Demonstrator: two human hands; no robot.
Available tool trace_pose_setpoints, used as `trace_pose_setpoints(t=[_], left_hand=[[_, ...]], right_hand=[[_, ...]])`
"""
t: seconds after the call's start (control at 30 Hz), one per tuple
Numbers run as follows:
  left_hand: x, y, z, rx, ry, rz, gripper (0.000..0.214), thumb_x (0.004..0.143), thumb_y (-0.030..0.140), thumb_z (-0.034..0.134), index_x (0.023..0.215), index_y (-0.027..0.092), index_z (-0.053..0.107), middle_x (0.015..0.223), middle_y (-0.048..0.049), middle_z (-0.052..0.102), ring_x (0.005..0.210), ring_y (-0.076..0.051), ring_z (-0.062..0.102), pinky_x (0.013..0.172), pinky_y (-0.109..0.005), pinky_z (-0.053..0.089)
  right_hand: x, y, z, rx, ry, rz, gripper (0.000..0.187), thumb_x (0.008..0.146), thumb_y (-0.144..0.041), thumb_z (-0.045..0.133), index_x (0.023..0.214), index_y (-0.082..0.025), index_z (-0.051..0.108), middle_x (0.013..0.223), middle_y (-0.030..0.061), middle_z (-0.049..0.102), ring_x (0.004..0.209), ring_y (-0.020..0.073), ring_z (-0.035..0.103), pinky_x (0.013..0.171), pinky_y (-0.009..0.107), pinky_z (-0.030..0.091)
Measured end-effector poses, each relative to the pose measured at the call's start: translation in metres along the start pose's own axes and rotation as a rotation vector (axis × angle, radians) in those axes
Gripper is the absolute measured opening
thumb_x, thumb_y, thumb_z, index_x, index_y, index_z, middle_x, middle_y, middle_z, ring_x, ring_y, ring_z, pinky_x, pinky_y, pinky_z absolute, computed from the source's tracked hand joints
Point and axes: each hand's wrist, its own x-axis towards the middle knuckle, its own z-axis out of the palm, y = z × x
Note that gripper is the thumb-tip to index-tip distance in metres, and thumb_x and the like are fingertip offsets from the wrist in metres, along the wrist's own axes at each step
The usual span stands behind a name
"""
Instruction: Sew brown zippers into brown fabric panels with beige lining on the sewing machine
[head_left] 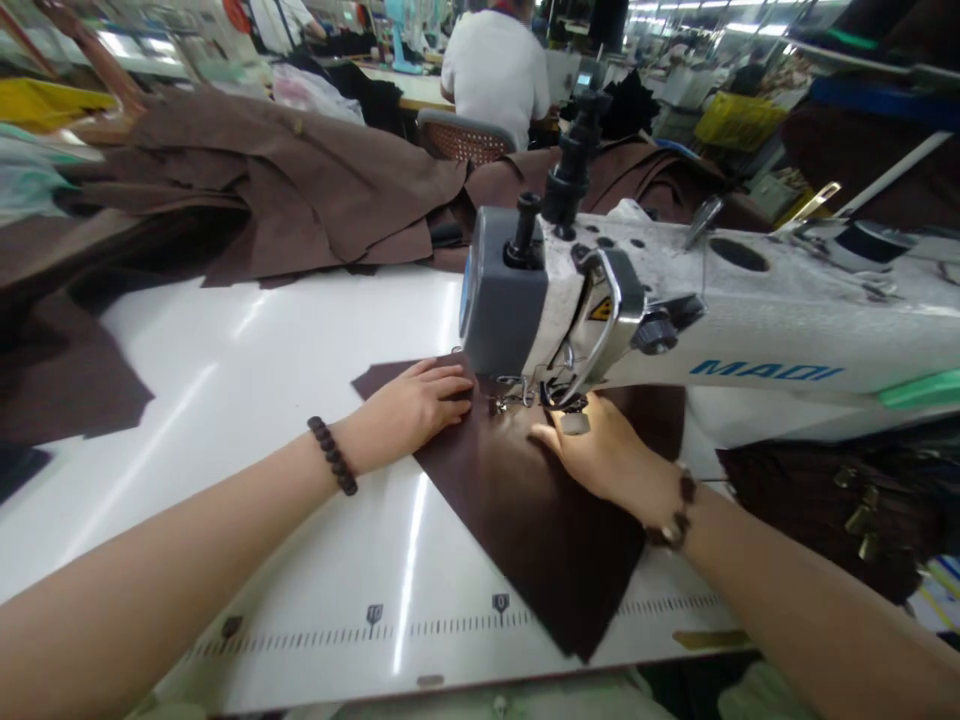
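A dark brown fabric piece [540, 520] lies flat on the white sewing table, one corner pointing at the front edge. Above its middle stands the head of a sewing machine [502, 290], with the presser foot [506, 400] over the cloth. My left hand [424, 405] rests on the fabric's left part, its fingers stretched out and pointing at the machine. On the other side, my right hand [600, 445] lies on the fabric close to the needle area, thumb apart from the fingers. Its fingertips are partly hidden behind the machine's guard.
Brown fabric [315, 180] is heaped along the table's back and left. Dark pieces with metal fittings [862, 510] lie at the right. A ruler scale [442, 627] runs along the front edge. Behind, a person in a white shirt [495, 70] sits facing away.
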Motion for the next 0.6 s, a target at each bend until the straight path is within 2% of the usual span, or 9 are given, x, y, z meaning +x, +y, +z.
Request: trace_pose_setpoints(t=[0.07,0.13,0.23,0.3,0.4,0.47,0.6], left_hand=[[-0.001,0.012,-0.007,-0.007,0.007,-0.084,0.026,0.093,0.024,0.041,0.098,0.014,0.064,0.105,-0.0088,0.061,0.094,-0.02,0.056,0.087,-0.036,0.044],[0.0,0.026,-0.007,-0.019,0.005,-0.123,0.026,0.092,0.027,0.045,0.101,0.011,0.062,0.105,-0.0105,0.06,0.094,-0.021,0.056,0.085,-0.034,0.046],[0.004,0.041,0.0,-0.024,0.0,-0.156,0.034,0.087,0.034,0.053,0.107,0.007,0.058,0.108,-0.0138,0.057,0.099,-0.025,0.054,0.089,-0.037,0.045],[0.006,0.046,0.006,-0.039,-0.012,-0.175,0.041,0.084,0.039,0.056,0.107,0.005,0.057,0.108,-0.0152,0.056,0.099,-0.026,0.053,0.089,-0.037,0.045],[0.009,0.05,0.012,-0.053,-0.014,-0.209,0.045,0.08,0.042,0.059,0.104,0.004,0.056,0.105,-0.0159,0.055,0.098,-0.026,0.052,0.087,-0.037,0.046],[0.01,0.052,0.015,-0.045,-0.002,-0.227,0.045,0.078,0.043,0.06,0.102,0.005,0.057,0.104,-0.0155,0.055,0.097,-0.026,0.052,0.086,-0.037,0.046],[0.013,0.058,0.019,-0.03,-0.011,-0.293,0.048,0.072,0.046,0.065,0.097,0.006,0.057,0.105,-0.0151,0.054,0.097,-0.027,0.051,0.085,-0.038,0.045]], right_hand=[[-0.024,-0.016,-0.004,-0.119,-0.047,0.057,0.04,0.084,-0.041,0.05,0.109,-0.011,0.058,0.09,0.0197,0.059,0.085,0.0305,0.057,0.067,0.039,0.047],[-0.038,-0.03,-0.008,-0.164,-0.082,0.058,0.035,0.085,-0.037,0.047,0.109,-0.013,0.057,0.084,0.0165,0.057,0.076,0.028,0.056,0.061,0.039,0.046],[-0.038,-0.04,-0.01,-0.135,-0.01,0.06,0.029,0.085,-0.031,0.048,0.108,-0.015,0.057,0.096,0.016,0.057,0.089,0.0298,0.054,0.075,0.046,0.045],[-0.03,-0.039,-0.007,-0.045,0.053,0.049,0.036,0.086,-0.031,0.047,0.118,-0.015,0.051,0.113,0.0168,0.053,0.105,0.0307,0.049,0.087,0.05,0.04],[-0.018,-0.03,0.003,0.104,0.048,-0.01,0.047,0.089,-0.029,0.042,0.134,-0.017,0.036,0.128,0.0146,0.045,0.121,0.0281,0.038,0.095,0.048,0.037],[-0.015,-0.022,0.01,0.16,0.032,-0.056,0.046,0.09,-0.029,0.039,0.135,-0.017,0.035,0.132,0.0131,0.043,0.127,0.0272,0.033,0.098,0.049,0.034],[-0.014,-0.012,0.015,0.224,0.037,-0.109,0.044,0.09,-0.028,0.036,0.133,-0.018,0.038,0.136,0.0124,0.04,0.125,0.0255,0.036,0.101,0.052,0.032]])
